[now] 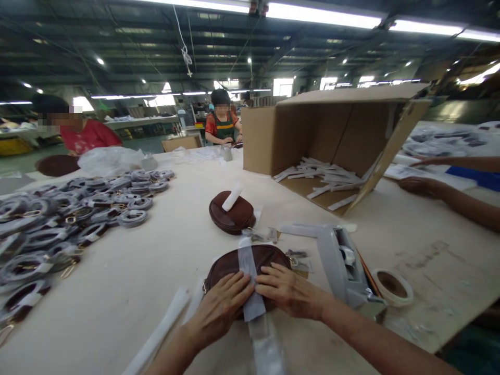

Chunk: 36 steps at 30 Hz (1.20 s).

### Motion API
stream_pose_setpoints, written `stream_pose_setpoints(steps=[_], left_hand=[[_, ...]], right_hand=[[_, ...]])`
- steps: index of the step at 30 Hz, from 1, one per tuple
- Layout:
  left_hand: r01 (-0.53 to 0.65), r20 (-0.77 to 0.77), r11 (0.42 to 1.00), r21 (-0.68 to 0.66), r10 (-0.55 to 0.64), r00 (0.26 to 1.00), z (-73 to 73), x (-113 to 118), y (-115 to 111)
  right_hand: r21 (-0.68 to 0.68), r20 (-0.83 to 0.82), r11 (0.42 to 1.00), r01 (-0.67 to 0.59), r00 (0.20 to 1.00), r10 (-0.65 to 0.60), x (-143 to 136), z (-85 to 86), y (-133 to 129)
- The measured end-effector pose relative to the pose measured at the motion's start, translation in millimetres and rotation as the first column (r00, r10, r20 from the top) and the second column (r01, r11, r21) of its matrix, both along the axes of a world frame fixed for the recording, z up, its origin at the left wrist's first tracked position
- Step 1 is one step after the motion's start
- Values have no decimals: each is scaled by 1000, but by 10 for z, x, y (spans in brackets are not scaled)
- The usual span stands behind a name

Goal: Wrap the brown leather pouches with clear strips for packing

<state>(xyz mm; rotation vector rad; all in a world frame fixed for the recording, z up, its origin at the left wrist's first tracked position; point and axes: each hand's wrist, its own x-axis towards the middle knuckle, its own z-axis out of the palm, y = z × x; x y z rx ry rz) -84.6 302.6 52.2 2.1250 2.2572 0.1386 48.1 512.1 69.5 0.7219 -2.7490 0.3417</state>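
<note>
A dark brown oval bag [224,264] lies on the table in front of me, with a translucent white strip [247,259] running across its middle and down past its near edge. My left hand [223,301] rests flat on the bag's left part, fingertips at the strip. On the right part lies my right hand [287,289], its fingers spread and touching the strip's other side. Neither hand grips anything. Metal hardware in clear wrap sits at the bag's right end. Beyond it is a smaller brown bag [226,214] with a white rolled piece [233,198] on top.
Coiled wrapped straps [99,200] cover the table's left. An open cardboard box [258,139] holding white strips stands at the back right. A grey tape dispenser [332,263] and tape roll [391,287] sit right. Two people are behind; another person's hands [424,186] are far right.
</note>
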Motion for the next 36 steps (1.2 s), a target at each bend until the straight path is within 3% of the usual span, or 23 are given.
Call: stream_pose_setpoints(steps=[4,7,10,13,17,20,24,30,36], left_hand=[[104,-65,994,-20,-105,992,80,2,-30],[206,-218,973,105,-179,959,-15,0,-61],[284,-406,922,264,-161,900,-209,19,-89],[320,-493,876,360,-113,863,-356,46,-91],[319,-504,899,301,-133,853,-294,51,-88],[285,-438,942,175,-184,880,-135,25,-99],[247,-225,969,27,-235,945,31,-67,-71],[185,168,966,-183,-154,974,216,-236,29],[220,212,952,-215,-174,962,321,-246,52]], right_hand=[[38,-38,999,-14,999,15,15,-26,-6],[122,-56,992,-33,998,40,27,-109,2],[158,-208,987,-20,977,53,38,-341,-27],[105,-359,993,52,933,-11,47,-579,-76],[101,-296,994,36,955,-4,53,-588,-50],[108,-173,994,-10,985,29,56,-439,23],[47,10,998,-41,999,40,29,-267,74],[-61,276,998,-34,960,50,-106,-50,83],[-144,308,982,-124,937,163,-163,94,127]])
